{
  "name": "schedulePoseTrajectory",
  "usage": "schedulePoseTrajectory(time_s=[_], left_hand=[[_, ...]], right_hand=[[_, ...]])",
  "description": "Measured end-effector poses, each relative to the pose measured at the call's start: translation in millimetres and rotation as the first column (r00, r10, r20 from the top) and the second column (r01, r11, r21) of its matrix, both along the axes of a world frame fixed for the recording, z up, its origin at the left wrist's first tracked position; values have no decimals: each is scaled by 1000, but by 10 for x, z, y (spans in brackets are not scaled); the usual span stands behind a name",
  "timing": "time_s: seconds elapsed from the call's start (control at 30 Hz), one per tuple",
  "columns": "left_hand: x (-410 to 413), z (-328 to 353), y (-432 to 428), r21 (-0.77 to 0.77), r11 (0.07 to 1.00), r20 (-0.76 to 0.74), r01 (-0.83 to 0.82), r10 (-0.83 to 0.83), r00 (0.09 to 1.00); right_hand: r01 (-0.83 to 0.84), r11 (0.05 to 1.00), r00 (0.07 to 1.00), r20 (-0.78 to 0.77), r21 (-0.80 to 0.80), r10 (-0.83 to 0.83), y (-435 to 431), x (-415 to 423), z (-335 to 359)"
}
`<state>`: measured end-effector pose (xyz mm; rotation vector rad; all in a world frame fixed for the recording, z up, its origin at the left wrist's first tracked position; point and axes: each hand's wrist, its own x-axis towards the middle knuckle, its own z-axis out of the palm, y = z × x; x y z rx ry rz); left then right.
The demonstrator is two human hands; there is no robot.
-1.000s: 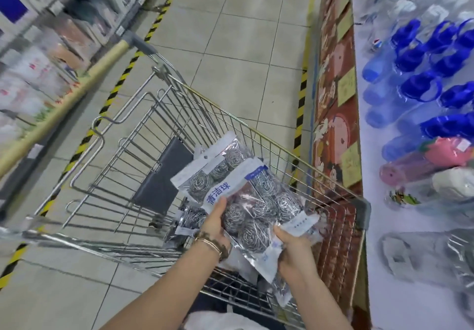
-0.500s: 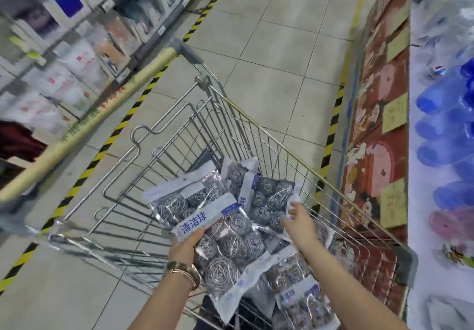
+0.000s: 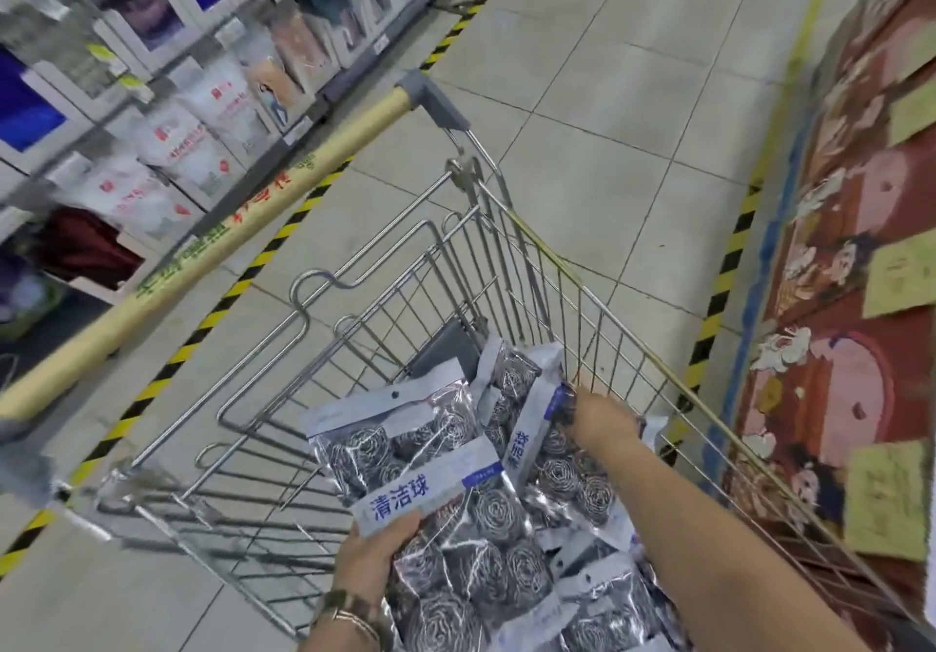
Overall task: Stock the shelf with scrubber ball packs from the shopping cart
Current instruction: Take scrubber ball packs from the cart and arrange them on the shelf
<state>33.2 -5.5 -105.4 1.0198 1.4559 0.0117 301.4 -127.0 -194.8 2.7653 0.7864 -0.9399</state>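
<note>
Two scrubber packs, as far as I can count, sit fanned in my left hand, thumb clamped over the front header with the blue writing, held above the near end of the cart. My right hand is stretched to the far corner, fingers curled onto the top edge of an upright pack leaning by the wire wall; the fingertips are blurred, so I judge it a pinch, not a full grip. More loose packs lie heaped under my forearm. The film looks slick and the steel balls bulky, so the fanned pair could slide apart if I stack a third on them. A pinch on a thin header could slip, or its corner could snag in the mesh as I lift. Anything dropped outside lands on the tiled floor
</note>
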Motion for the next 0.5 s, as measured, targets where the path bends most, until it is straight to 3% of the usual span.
schedulePoseTrajectory(time_s=[0.13,0.23,0.37,0.5], left_hand=[[19,-7,-27,-13,1000,-16,6,-7,1000],[33,13,-43,-28,1000,-24,-12,11,1000],[35,80,-37,-16,1000,13,17,-17,1000],[98,263,-11,-31,999,54,39,-38,998]], right_hand=[[-100,990,994,36,-97,104,-48,-61,-49],[-105,992,994,10,-65,106,-106,-176,-20],[76,992,997,-18,99,-74,-370,-440,152],[329,905,941,-7,268,-340,-766,-805,555]])
